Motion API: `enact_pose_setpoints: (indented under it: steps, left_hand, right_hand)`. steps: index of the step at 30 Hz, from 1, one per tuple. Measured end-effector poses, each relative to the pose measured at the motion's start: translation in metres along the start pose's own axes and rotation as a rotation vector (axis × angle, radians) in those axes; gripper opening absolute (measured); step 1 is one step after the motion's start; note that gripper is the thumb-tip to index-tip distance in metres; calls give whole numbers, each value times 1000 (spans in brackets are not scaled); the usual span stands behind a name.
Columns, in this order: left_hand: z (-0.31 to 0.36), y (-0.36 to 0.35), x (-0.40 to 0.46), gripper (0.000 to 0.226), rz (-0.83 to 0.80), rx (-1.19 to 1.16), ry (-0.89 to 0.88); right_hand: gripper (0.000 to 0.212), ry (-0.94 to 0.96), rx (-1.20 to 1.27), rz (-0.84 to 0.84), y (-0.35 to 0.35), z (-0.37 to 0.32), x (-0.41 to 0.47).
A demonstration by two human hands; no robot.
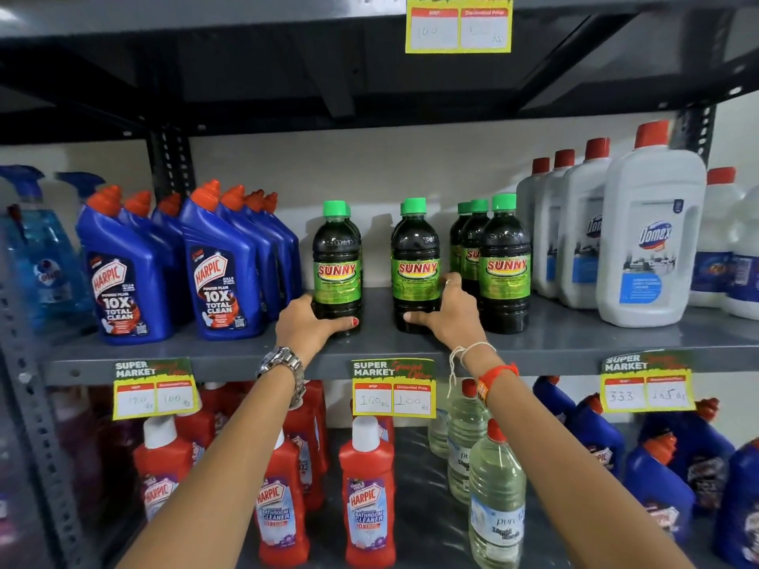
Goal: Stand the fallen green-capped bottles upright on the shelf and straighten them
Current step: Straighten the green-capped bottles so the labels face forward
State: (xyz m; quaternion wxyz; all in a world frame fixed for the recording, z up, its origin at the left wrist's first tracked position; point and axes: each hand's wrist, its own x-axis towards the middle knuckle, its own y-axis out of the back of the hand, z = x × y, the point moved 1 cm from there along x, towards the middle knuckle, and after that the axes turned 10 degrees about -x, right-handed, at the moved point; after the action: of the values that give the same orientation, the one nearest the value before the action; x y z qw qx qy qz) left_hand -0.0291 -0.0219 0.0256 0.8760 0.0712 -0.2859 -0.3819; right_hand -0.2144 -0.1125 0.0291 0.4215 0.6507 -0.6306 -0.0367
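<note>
Several dark green-capped Sunny bottles stand upright in three short rows on the grey middle shelf [386,342]. My left hand [308,322] grips the base of the left front bottle [337,260]. The base of the middle front bottle [415,260] is held by my right hand [449,312], thumb in front and fingers round its right side. Untouched, the right front bottle [505,260] stands with two more behind it. At least one further bottle stands hidden behind each held one.
Blue Harpic bottles [221,264] crowd the shelf just left of my left hand. White Domex bottles [651,240] stand to the right. Price tags [393,388] hang on the shelf edge. The shelf below holds red Harpic bottles [367,490], clear bottles and blue ones.
</note>
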Motion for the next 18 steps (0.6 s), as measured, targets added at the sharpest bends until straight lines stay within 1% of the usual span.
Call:
enact_pose_setpoints:
  steps: [5, 7, 9, 11, 12, 13, 14, 15, 16, 18]
  left_hand:
    - [-1, 1, 1, 66, -4, -1, -11]
    - [-1, 2, 1, 68, -21, 11, -8]
    - [-1, 4, -2, 71, -38, 53, -15]
    - [-2, 7, -9, 75, -36, 82, -46]
    - [-2, 11, -13, 78, -15, 105, -72]
    - [-2, 14, -18, 81, 21, 143, -107]
    - [-4, 19, -22, 82, 65, 196, -144]
    - [-5, 24, -25, 82, 95, 250, -177]
    - [-6, 27, -29, 80, 107, 299, -189]
    - [-11, 32, -32, 80, 77, 399, -172]
  right_hand:
    - [82, 16, -14, 22, -3, 0, -2]
    - [83, 30, 9, 81, 0, 1, -5]
    - [78, 30, 64, 217, 7, 3, -10]
    - [61, 8, 117, 411, 21, 8, -17]
    - [53, -2, 106, 509, 29, 11, -19]
    - [49, -16, 62, 585, 36, 15, -21]
    - [51, -38, -3, 626, 42, 19, -22]
    - [57, -72, -75, 632, 47, 23, -21]
    - [66, -109, -137, 615, 50, 27, -20]
    - [83, -160, -212, 548, 55, 35, -18]
